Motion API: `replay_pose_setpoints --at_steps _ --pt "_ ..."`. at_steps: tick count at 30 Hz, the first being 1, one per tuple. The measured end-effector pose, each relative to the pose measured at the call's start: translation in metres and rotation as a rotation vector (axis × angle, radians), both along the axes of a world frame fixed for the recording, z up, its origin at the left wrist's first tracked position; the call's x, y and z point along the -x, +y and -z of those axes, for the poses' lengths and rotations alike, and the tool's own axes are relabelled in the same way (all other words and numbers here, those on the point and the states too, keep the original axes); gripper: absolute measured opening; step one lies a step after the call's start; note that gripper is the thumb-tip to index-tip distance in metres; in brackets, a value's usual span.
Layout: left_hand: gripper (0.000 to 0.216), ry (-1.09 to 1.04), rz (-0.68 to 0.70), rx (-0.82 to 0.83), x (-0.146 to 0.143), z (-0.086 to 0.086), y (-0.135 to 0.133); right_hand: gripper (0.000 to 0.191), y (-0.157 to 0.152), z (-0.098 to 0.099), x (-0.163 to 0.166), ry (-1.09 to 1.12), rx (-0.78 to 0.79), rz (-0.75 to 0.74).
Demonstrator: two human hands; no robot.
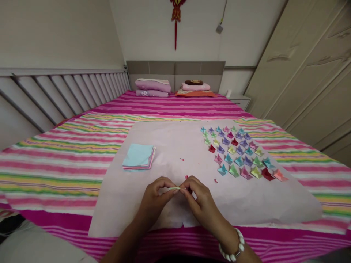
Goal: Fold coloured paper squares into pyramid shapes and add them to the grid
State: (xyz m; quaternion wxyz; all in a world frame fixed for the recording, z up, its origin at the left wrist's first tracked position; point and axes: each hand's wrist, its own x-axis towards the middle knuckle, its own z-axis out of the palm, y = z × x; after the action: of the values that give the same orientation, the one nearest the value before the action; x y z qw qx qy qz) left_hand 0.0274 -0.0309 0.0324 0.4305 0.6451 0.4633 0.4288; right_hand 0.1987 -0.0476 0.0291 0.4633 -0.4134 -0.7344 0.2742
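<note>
Both hands meet low in the middle of the view, over a large pale paper sheet (pixel 164 137). Between them is a small piece of light green folded paper (pixel 174 188), seen nearly edge-on. My left hand (pixel 155 197) pinches its left end between thumb and fingers. At the other end, my right hand (pixel 199 195) pinches it too, with a white bead bracelet on that wrist. The fingers hide most of the paper's shape. Rows of several small folded paper boats (pixel 239 149) in many colours stand at the right. A stack of square paper (pixel 138 156), light blue on top, lies at the left.
Small red paper scraps (pixel 215 180) lie near the hands. The sheet rests on a striped bedspread (pixel 82 146). Folded bedding (pixel 153 86) and a headboard (pixel 197 67) are at the far end. A slatted rail (pixel 68 91) runs along the left, and a wardrobe (pixel 307 73) stands right.
</note>
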Motion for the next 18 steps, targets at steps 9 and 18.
replay_pose_setpoints --at_steps 9,18 --pt "0.017 -0.018 0.018 0.055 0.007 0.018 -0.001 0.015 0.002 0.015 0.003 0.165 0.134 -0.033" --pt "0.026 0.069 0.095 0.080 0.005 0.046 0.002 0.029 -0.002 0.042 0.003 0.201 0.220 -0.024"
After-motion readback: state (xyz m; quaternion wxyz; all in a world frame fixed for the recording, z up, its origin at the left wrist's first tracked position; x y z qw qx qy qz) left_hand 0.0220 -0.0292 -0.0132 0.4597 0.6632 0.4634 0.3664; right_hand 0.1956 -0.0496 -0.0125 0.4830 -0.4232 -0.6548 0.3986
